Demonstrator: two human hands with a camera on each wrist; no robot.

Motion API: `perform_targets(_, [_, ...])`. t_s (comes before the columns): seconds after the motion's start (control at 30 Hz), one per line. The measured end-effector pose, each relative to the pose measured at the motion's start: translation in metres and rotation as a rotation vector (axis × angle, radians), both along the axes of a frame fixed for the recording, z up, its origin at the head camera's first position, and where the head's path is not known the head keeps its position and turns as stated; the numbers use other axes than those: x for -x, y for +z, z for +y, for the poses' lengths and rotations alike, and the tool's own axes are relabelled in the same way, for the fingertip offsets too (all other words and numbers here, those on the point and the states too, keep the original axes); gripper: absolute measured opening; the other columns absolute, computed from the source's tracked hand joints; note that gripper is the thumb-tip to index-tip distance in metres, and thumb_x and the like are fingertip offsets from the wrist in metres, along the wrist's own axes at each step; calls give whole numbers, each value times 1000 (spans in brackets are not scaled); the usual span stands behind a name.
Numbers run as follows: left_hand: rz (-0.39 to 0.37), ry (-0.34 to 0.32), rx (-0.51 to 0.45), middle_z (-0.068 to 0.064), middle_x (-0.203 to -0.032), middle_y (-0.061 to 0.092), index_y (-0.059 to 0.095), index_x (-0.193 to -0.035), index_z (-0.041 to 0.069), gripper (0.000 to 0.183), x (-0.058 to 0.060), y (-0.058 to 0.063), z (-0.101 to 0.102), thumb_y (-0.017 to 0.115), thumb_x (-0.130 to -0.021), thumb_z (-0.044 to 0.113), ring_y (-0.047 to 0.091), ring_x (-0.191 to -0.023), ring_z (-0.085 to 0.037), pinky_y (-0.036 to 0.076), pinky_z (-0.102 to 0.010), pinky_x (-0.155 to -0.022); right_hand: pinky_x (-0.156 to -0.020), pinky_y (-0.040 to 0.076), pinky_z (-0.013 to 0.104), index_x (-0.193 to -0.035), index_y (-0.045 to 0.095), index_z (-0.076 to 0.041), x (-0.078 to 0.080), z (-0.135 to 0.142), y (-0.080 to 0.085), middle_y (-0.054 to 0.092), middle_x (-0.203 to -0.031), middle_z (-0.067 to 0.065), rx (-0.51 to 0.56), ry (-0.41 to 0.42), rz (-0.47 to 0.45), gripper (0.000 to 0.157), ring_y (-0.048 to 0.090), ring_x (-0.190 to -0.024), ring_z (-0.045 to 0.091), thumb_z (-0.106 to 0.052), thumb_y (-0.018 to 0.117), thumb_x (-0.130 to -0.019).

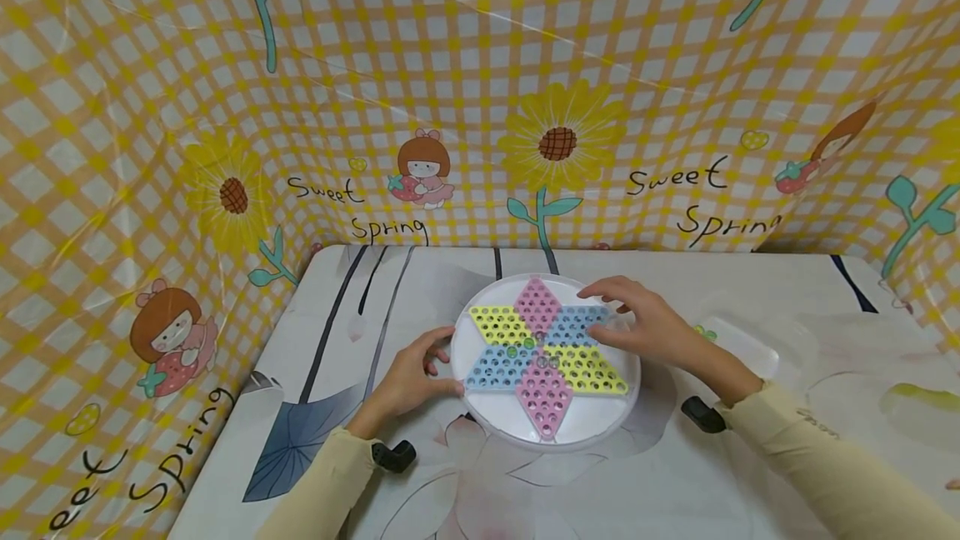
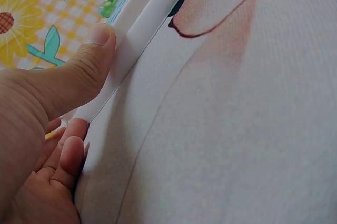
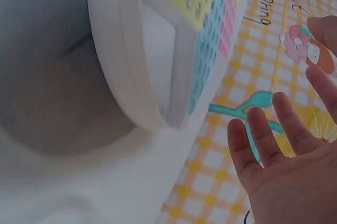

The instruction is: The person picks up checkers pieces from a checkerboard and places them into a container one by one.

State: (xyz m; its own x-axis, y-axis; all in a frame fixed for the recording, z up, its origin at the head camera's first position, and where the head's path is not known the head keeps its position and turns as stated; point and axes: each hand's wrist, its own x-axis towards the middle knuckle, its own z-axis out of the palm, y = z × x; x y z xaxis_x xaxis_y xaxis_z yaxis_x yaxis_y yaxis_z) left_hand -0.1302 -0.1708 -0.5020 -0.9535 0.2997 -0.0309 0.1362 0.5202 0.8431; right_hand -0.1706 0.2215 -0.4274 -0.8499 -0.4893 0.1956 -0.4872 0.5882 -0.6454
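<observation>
A round white Chinese checkers board with a pink, yellow and blue star of holes lies on the table. Near the star's centre sit green marbles and clear marbles. My left hand holds the board's left rim; the left wrist view shows the thumb against the side wall and curled fingers low at its edge. Over the board's right side hovers my right hand, fingers spread and apart from the board in the right wrist view, with nothing in it.
A small pale tray with green marbles at its left end stands right of the board, partly behind the right forearm. A printed cloth covers the table. Yellow checked sheeting rises behind and at the sides.
</observation>
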Motion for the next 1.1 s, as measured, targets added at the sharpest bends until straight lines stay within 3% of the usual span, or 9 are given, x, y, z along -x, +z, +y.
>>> perform_targets(0.27, [4,-1,8,-2,-107,62,48,-152,16,91,2,1,1,95,-73,20,54,-85,-17,46,-29,-76,-92,52,57,-133,65,-10,-1,-14,-14,58,-136,13,-1,42,-32,50,57,-116,38,-22,84,-88])
perform_targets(0.53, [15,-7,5,-4,-106,63,48,-152,15,92,1,1,0,95,-73,21,54,-84,-17,46,-29,-75,-88,52,53,-132,68,-14,-6,-26,-21,59,-131,8,-22,52,-76,49,56,-109,31,-23,85,-86])
perform_targets(0.63, [12,-2,12,-3,-106,63,49,-152,16,92,1,1,0,95,-73,21,55,-84,-17,47,-29,-76,-93,50,55,-129,69,-15,-7,-30,-23,60,-127,8,-38,61,-102,46,55,-113,30,-25,84,-87])
perform_targets(1.1, [16,-5,5,-1,-106,62,49,-152,17,92,1,0,-1,95,-73,20,54,-84,-16,47,-29,-76,-92,47,48,-109,74,-23,-9,-38,-37,55,-115,6,-107,99,-145,24,51,-107,25,-23,83,-87])
